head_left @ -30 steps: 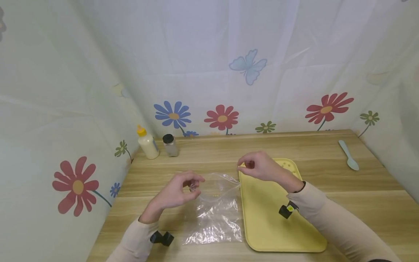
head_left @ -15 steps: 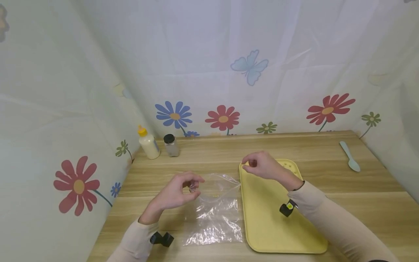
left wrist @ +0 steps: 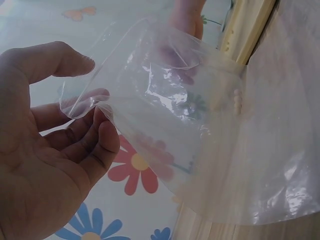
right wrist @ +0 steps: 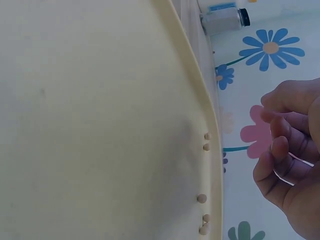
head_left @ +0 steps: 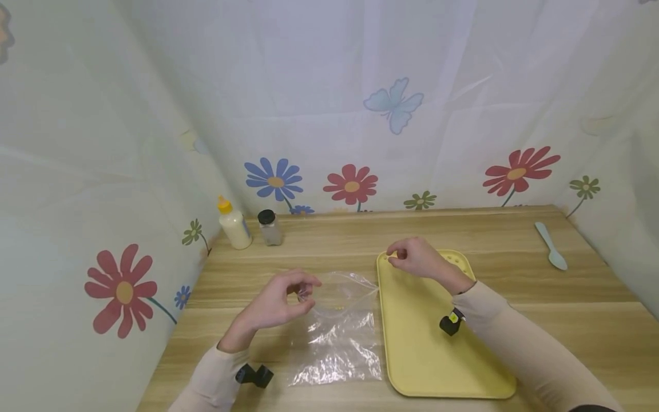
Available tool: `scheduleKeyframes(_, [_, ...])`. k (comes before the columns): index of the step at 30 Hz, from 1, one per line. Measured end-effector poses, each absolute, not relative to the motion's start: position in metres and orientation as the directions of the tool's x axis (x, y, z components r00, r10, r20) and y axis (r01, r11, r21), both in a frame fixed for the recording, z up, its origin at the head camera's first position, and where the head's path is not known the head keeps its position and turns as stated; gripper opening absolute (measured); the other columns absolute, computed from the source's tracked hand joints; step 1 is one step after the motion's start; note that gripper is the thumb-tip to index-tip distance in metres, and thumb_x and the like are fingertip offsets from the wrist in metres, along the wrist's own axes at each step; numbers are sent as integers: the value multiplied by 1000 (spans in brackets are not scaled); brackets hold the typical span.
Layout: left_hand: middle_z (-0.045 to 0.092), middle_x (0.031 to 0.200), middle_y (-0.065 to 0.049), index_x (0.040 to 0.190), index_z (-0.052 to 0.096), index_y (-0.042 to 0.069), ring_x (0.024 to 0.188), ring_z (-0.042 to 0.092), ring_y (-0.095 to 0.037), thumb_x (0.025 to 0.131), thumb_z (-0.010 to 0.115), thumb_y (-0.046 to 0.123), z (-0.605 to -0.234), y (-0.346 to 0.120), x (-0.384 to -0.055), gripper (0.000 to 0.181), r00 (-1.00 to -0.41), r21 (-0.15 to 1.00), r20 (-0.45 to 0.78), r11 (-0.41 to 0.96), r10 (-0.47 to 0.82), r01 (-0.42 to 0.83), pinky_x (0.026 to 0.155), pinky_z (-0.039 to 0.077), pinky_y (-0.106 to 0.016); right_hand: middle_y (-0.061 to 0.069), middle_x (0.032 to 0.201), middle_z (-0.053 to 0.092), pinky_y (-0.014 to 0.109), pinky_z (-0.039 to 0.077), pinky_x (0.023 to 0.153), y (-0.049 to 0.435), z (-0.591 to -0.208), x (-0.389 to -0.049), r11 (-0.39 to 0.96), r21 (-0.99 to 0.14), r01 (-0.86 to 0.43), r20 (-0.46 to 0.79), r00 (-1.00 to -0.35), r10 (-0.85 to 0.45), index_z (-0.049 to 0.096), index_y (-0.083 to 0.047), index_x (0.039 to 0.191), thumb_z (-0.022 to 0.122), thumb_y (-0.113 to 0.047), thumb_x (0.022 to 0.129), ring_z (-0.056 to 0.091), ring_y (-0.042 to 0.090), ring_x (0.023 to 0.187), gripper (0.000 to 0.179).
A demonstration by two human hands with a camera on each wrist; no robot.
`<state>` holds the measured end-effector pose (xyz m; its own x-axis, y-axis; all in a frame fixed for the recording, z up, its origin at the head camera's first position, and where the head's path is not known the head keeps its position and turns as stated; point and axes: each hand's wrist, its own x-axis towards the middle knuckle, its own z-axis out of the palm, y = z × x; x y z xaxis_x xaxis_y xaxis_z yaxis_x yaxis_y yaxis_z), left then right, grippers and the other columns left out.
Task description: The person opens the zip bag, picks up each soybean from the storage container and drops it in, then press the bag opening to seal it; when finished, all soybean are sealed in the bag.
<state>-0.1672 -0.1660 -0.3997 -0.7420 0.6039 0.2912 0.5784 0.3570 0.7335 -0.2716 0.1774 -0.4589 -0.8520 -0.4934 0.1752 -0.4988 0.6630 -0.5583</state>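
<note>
Bag [head_left: 340, 349] lies on the worktop [head_left: 329, 246] just left of the tray [head_left: 427, 355], mouth spread. We judge it feather-light, limp, slick and apt to collapse, so we should take it by the lip, where our left grip [head_left: 275, 300] has its fingers curled on the edge. Beads [right wrist: 201, 198] inside the tray's far end look small, hard and quick to roll; we'd use fingertips. Our right grip [head_left: 416, 258], over the tray's far left corner, stands slightly parted, no bead visible in it.

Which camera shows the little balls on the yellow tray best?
Right wrist: the little balls look biggest there, edging the yellow tray. Head shows tiny ones either side of the right hand; left wrist shows only faint specks.
</note>
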Motion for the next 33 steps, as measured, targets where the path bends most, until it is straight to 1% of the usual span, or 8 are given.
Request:
scheduleKeyframes(4, [61, 86, -9, 110, 64, -4, 79, 58, -31, 77, 70, -7, -398, -167, -167, 34, -747, 735, 288, 362, 599, 574, 75, 57, -37, -6, 60, 52, 20, 34, 47, 179, -466, -277, 672, -560, -484, 169, -861, -480, 73, -1, 101, 70, -14, 86, 40, 6, 50, 20])
scheduleKeyframes(9, [61, 87, -8, 110, 64, -4, 79, 59, -30, 77, 70, -7, -399, -166, -168, 34, -748, 736, 281, 366, 601, 570, 76, 57, -34, -4, 60, 53, 20, 35, 47, 180, -471, -282, 679, -553, -482, 175, -865, -471, 73, 0, 101, 70, -14, 85, 41, 5, 48, 21])
scheduleKeyframes(17, [61, 87, -20, 110, 64, -4, 79, 58, -31, 77, 70, -8, -399, -166, -168, 34, -741, 737, 284, 356, 608, 575, 75, 56, -30, -4, 59, 54, 21, 37, 51, 181, -475, -286, 700, -533, -475, 170, -871, -461, 74, 0, 99, 70, -13, 85, 43, 6, 50, 19])
scheduleKeyframes(22, [61, 86, -15, 110, 64, -4, 79, 59, -30, 77, 70, -7, -399, -165, -169, 34, -742, 733, 283, 362, 608, 576, 76, 57, -30, -3, 62, 58, 23, 40, 54, 182, -477, -288, 715, -521, -466, 150, -875, -461, 73, 1, 99, 70, -12, 86, 46, 8, 53, 19])
scheduleKeyframes(26, [61, 86, -17, 111, 64, -4, 79, 58, -30, 77, 70, -7, -399, -165, -169, 35, -742, 732, 278, 366, 610, 575, 75, 57, -30, -1, 67, 62, 23, 43, 57, 181, -479, -290, 730, -504, -461, 138, -877, -460, 73, 0, 99, 70, -12, 86, 49, 8, 57, 18])
scheduleKeyframes(29, [61, 86, -18, 111, 64, -4, 79, 58, -31, 77, 70, -7, -400, -165, -169, 35, -745, 735, 273, 367, 609, 569, 75, 57, -33, 0, 71, 65, 24, 44, 57, 181, -479, -292, 736, -499, -458, 128, -878, -460, 73, 0, 100, 70, -12, 86, 51, 8, 59, 18])
scheduleKeyframes(33, [61, 86, -10, 111, 64, -3, 80, 58, -30, 77, 70, -7, -400, -165, -169, 34, -748, 735, 269, 372, 607, 567, 77, 57, -38, 2, 73, 66, 25, 46, 59, 181, -482, -294, 735, -488, -470, 132, -873, -470, 73, 0, 100, 69, -11, 86, 53, 10, 62, 18])
